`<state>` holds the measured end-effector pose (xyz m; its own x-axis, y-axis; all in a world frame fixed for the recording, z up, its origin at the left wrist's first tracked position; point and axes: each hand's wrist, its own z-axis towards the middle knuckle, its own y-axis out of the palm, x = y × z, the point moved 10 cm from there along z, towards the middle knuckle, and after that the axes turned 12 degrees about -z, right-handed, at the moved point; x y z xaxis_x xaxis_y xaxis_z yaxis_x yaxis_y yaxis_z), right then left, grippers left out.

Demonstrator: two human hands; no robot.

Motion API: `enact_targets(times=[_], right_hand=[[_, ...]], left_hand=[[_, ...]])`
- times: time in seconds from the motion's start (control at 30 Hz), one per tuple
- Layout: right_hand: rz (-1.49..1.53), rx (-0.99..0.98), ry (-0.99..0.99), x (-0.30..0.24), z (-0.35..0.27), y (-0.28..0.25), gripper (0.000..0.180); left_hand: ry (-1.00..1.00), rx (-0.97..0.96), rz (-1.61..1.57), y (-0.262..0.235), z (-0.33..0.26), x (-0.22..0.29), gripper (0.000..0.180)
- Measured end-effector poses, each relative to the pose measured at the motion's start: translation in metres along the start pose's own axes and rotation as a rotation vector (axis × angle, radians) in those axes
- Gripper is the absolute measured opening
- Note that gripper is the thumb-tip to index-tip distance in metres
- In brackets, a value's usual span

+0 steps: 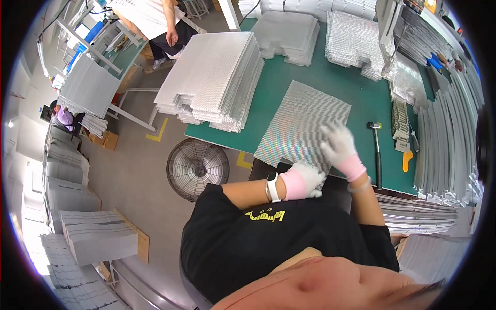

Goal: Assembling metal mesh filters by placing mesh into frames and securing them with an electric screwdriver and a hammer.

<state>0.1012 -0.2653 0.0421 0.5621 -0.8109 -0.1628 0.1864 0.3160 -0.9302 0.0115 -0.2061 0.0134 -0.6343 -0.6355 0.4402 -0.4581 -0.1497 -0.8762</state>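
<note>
A thin grey honeycomb-mesh sheet (302, 113) with a notch in its near edge lies tilted on the green tabletop, its near end reaching past the table's edge. My left hand (308, 177), in a white glove with a pink cuff, is closed at that near edge beside the notch; its fingertips are partly hidden. Over the right side of the sheet is my right hand (338, 144), gloved the same way, fingers spread and slightly blurred. Whether it touches the sheet, I cannot tell.
A tall stack of mesh sheets (212, 72) stands left on the table (356, 93), more stacks (287, 33) behind. At right lie a hammer (377, 150), an orange-handled scraper (407, 160) and a row of metal blocks (400, 121). A floor fan (198, 169) stands left; another person (155, 23) is beyond.
</note>
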Motion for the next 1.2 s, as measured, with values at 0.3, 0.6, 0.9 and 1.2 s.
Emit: enact_targets(times=[0.3,0.6,0.9,1.2], right_hand=[[-0.207,-0.310,-0.142,0.019,0.054,0.052,0.052],[-0.092,0.020,0.510,0.089,0.332,0.078,0.060],[-0.178,-0.164,0.847,0.086,0.360,0.083,0.054],[0.299,0.722,0.409,0.116,0.408,-0.001,0.068]], left_hand=[[-0.193,0.480,0.032,-0.046,-0.020,-0.153,0.066],[-0.251,0.412,-0.013,-0.042,-0.012,-0.169,0.073],[-0.235,0.474,-0.077,-0.042,-0.017,-0.173,0.070],[-0.223,0.446,-0.086,-0.044,-0.013,-0.171,0.070]])
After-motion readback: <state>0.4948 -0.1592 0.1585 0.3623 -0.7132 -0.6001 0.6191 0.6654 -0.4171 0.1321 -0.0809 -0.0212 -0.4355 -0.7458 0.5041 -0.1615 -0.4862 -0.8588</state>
